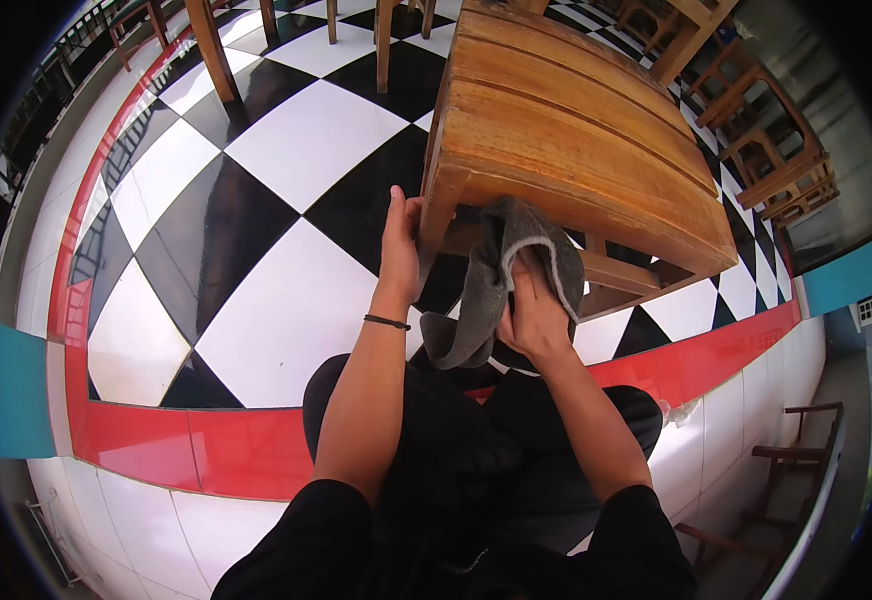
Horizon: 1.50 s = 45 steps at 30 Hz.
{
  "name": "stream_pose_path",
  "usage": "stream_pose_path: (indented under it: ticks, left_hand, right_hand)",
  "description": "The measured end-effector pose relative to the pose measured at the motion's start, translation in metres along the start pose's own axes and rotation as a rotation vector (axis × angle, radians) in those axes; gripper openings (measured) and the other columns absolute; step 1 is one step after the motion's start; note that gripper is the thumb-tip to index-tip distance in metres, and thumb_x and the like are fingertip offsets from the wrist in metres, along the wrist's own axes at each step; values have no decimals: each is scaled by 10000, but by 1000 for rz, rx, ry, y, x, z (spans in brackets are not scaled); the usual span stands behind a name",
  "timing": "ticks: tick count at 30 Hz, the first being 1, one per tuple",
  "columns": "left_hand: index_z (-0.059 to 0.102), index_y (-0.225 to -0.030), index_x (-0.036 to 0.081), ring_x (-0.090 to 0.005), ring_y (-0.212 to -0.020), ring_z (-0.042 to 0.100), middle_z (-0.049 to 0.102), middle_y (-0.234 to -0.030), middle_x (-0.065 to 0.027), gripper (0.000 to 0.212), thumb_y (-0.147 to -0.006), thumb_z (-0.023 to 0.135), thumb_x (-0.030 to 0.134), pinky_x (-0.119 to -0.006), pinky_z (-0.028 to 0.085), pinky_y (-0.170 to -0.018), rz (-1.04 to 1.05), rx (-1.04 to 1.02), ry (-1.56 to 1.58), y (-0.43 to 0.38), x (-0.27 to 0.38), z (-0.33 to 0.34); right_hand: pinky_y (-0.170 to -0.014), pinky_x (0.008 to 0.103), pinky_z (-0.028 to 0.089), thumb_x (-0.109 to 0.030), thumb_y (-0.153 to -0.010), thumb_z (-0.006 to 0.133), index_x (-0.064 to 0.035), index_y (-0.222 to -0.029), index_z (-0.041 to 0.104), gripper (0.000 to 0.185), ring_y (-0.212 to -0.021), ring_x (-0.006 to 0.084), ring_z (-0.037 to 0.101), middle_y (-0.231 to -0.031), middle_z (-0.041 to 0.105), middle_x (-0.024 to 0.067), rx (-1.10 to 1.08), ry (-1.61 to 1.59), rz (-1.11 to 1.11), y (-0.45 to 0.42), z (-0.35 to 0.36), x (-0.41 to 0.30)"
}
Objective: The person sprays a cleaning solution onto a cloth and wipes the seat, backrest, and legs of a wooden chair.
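Observation:
Directly before me is a brown wooden seat [571, 127] with a slatted top, its near edge facing me. My left hand [401, 247] is at its near left leg [440, 214], thumb up along the outer side and fingers partly hidden around the wood. My right hand [533, 315] holds a dark grey cloth [473, 300] with a pale edge. The cloth is draped over the fingers, bunched just below the front rail [593, 206], and one end hangs down to the left. Whether the cloth touches the rail is hard to tell.
Black and white checkered tiles [316, 146] cover the floor, bordered by a red tile strip [248, 454]. Wooden furniture legs [215, 56] stand beyond at upper left. More wooden chairs [766, 142] are at the right. A crumpled clear plastic item [682, 412] lies beside my right knee.

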<state>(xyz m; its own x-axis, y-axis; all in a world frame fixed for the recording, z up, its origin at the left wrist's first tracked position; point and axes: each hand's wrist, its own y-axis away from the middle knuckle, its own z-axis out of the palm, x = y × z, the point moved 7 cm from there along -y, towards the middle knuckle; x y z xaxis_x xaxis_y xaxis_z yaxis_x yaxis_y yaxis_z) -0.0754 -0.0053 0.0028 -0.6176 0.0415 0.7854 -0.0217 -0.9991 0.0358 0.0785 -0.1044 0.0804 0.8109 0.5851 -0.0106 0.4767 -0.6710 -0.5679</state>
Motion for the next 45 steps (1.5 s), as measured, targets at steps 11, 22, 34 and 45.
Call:
stream_pose_path:
  ticks: [11, 22, 34, 45]
  left_hand:
    - [583, -1094, 30, -159, -975, 535, 589, -1040, -62, 668, -984, 285, 619, -287, 410, -905, -36, -5, 67, 16, 11, 17]
    - [517, -1236, 9, -170, -1077, 522, 571, -1156, -93, 683, -1000, 257, 595, -303, 388, -987, 94, -15, 49, 12, 11, 15]
    - [570, -1239, -5, -193, -1090, 571, 610, -1195, -102, 745, -965, 312, 638, -313, 439, -955, 75, -54, 0, 4, -2, 0]
    - [501, -1325, 18, -203, -1173, 530, 570, -1274, -86, 684, -997, 291, 580, -323, 406, -1008, 106, -81, 52, 10, 0, 2]
  right_hand:
    - [-887, 456, 498, -207, -669, 615, 48, -1154, 556, 551, -1063, 385, 570, -1142, 574, 210, -136, -152, 253, -74, 30, -8]
    - [-1022, 453, 370, -144, -724, 601, 18, -1269, 553, 571, -1244, 277, 502, -1324, 542, 157, -1, 5, 154, -38, 18, -43]
    - [-926, 437, 400, -204, -652, 634, 46, -1219, 567, 624, -1143, 289, 573, -1201, 620, 173, -240, -78, 335, -77, 36, -13]
    - [-1050, 438, 334, -124, -799, 520, 104, -1239, 553, 497, -1255, 312, 500, -1299, 554, 243, -3, 6, 236, -60, 30, -32]
